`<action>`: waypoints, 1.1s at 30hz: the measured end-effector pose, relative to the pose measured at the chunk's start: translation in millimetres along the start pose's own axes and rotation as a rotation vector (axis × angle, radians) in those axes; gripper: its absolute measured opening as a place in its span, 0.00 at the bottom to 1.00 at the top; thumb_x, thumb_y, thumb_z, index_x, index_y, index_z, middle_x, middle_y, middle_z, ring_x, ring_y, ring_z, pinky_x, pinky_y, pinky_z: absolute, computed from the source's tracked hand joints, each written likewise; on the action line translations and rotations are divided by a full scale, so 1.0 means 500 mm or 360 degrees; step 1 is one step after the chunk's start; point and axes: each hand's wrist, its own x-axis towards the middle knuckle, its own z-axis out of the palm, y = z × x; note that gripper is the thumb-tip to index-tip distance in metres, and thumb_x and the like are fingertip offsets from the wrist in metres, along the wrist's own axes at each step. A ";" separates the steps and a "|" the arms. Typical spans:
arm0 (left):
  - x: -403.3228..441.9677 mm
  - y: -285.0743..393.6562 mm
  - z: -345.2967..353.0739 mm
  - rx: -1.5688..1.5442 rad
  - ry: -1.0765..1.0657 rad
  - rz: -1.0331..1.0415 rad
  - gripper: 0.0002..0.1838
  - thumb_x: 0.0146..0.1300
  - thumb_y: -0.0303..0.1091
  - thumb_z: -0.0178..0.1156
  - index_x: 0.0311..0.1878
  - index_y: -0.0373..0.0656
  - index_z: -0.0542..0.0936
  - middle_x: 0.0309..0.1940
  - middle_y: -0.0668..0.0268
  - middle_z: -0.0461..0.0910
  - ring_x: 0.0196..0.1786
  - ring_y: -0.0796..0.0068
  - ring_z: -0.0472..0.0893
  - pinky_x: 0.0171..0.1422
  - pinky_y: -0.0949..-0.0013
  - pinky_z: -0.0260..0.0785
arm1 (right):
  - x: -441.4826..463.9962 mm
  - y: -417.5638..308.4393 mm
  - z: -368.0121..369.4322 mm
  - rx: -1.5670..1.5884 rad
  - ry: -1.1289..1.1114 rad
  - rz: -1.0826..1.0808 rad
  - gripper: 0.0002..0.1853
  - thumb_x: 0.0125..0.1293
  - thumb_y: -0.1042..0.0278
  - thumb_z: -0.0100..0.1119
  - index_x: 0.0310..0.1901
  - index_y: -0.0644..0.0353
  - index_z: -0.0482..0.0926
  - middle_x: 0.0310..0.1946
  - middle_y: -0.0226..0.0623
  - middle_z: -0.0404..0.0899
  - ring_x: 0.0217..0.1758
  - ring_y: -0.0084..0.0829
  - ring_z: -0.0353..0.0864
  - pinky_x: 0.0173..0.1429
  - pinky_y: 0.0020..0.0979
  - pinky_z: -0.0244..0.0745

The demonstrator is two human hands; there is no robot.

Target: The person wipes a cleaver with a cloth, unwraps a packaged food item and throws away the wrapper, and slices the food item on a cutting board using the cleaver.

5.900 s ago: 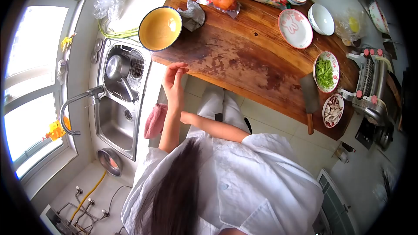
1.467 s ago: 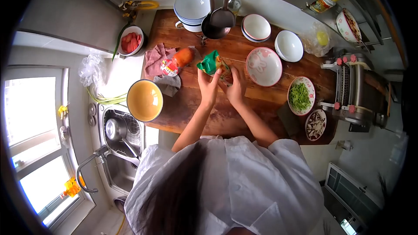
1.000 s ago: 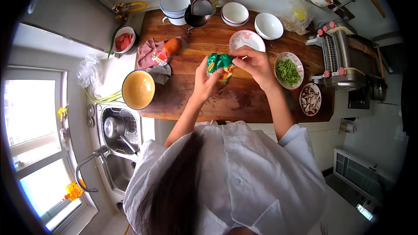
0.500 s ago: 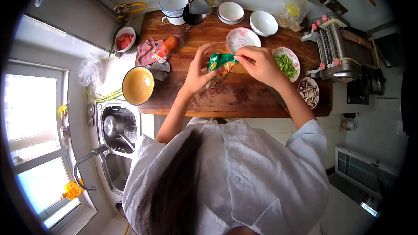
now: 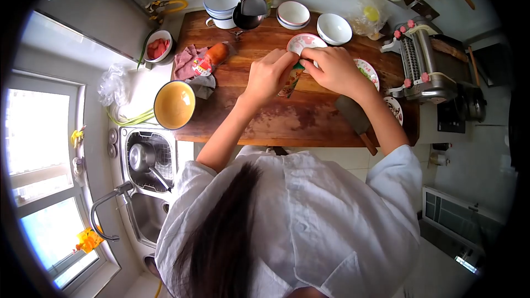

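Both of my hands meet over the middle of the wooden worktop, pinching the top of a small green food packet [image 5: 291, 84]. My left hand [image 5: 270, 73] is closed on its left side, my right hand [image 5: 333, 72] on its right side. The fingers hide most of the packet; its printed lower part hangs below them. Just behind the hands lies a pink-patterned plate [image 5: 305, 42]. Under my right forearm rests a cleaver [image 5: 351, 115] with a wooden handle. A plate of chopped greens [image 5: 369, 72] is partly covered by that arm.
At the left stand a yellow-lined bowl [image 5: 175, 105] and a sausage-like orange-red item [image 5: 216, 53] on a cloth. White bowls [image 5: 334, 28] line the back. Hanging ladles [image 5: 248, 20] dangle above. A pasta machine [image 5: 422, 66] and a mushroom bowl [image 5: 394, 110] are at the right; the sink [image 5: 149, 218] is left.
My left hand has moved right and closed on the packet, which was held mainly by my right hand. The two hands are now together, and the cleaver shows more.
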 end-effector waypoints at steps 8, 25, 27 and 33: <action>0.023 -0.001 -0.008 -0.0286 0.0013 -0.0174 0.01 0.55 0.23 0.55 0.32 0.38 0.74 0.23 0.58 0.74 0.27 0.60 0.75 0.30 0.66 0.67 | 0.008 0.041 0.043 -0.0704 0.0120 -0.0670 0.06 0.46 0.72 0.55 0.27 0.62 0.71 0.18 0.39 0.73 0.19 0.36 0.75 0.28 0.33 0.69; -0.011 -0.190 -0.043 -0.0787 0.0838 -0.0958 0.12 0.69 0.34 0.46 0.31 0.39 0.71 0.22 0.77 0.64 0.26 0.88 0.60 0.29 0.81 0.55 | -0.214 0.067 0.211 0.0052 0.0412 -0.0169 0.03 0.53 0.76 0.57 0.30 0.59 0.75 0.22 0.34 0.75 0.21 0.34 0.72 0.26 0.30 0.66; -0.004 -0.203 -0.062 -0.0730 0.0740 -0.0871 0.11 0.68 0.34 0.47 0.31 0.39 0.71 0.21 0.77 0.64 0.25 0.88 0.60 0.28 0.81 0.54 | -0.256 0.122 0.273 0.0537 0.0426 0.0590 0.04 0.58 0.73 0.58 0.35 0.61 0.77 0.23 0.34 0.77 0.20 0.28 0.74 0.27 0.26 0.67; -0.031 -0.262 -0.001 -0.0883 -0.0076 -0.0810 0.09 0.67 0.32 0.48 0.31 0.38 0.71 0.23 0.77 0.64 0.28 0.88 0.61 0.32 0.81 0.57 | -0.276 0.294 0.465 0.1779 0.0762 0.1757 0.18 0.61 0.66 0.58 0.48 0.70 0.74 0.24 0.35 0.80 0.23 0.23 0.79 0.23 0.23 0.67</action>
